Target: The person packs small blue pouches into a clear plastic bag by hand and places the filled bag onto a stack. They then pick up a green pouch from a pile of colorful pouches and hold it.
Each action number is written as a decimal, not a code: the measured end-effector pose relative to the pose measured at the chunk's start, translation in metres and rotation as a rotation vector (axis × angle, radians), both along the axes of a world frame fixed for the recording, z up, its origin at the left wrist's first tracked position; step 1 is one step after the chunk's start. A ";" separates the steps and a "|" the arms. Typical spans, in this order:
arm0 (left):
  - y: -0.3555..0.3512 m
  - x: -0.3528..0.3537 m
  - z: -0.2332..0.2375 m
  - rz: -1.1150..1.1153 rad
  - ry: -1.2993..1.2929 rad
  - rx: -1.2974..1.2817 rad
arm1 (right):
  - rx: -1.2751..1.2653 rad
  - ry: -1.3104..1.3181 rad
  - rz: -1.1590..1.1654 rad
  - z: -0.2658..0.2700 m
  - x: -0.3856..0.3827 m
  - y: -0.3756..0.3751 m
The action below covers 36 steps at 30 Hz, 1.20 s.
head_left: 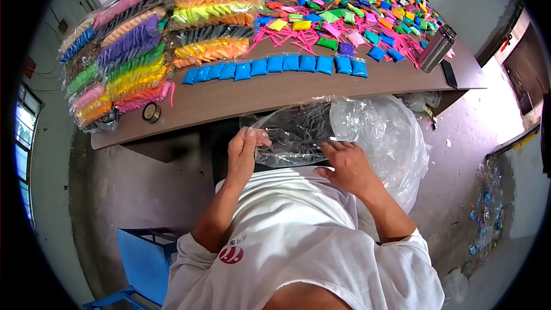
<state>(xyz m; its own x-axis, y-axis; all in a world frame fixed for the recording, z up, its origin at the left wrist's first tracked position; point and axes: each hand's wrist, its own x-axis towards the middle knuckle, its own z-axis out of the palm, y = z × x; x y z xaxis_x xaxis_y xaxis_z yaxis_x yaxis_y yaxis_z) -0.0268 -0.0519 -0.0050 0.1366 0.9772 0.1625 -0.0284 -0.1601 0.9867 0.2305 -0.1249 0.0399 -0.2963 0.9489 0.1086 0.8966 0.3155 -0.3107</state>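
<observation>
A clear plastic bag [293, 138] lies across my lap, below the table's front edge. My left hand [247, 146] pinches its left side, with the fingers closed on the film. On the bag's right part rests my right hand [347, 163], its fingers spread and no grip visible. A larger, cloudy plastic bag [384, 138] bulges beside and beyond my right hand. Along the table's front edge runs a row of small blue packets [259, 67], laid side by side.
The table [212, 95] carries stacked bags of coloured packets [135, 40], a heap of loose packets [356, 0], pink sticks [287, 37], a tape roll [151, 112], a steel bottle [437, 49] and a phone [449, 74]. A blue chair [140, 264] stands at lower left.
</observation>
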 end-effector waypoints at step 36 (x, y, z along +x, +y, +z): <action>0.111 0.030 0.050 0.039 0.152 0.303 | 0.211 0.413 0.150 0.026 -0.060 0.139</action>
<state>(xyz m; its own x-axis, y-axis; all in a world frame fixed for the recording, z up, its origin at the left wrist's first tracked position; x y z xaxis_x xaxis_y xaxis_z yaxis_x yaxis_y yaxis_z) 0.0029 0.0592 0.0447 0.1452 0.8926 0.4267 0.1271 -0.4446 0.8867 0.1707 0.0145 0.0658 -0.3199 0.8434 0.4317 0.6513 0.5266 -0.5463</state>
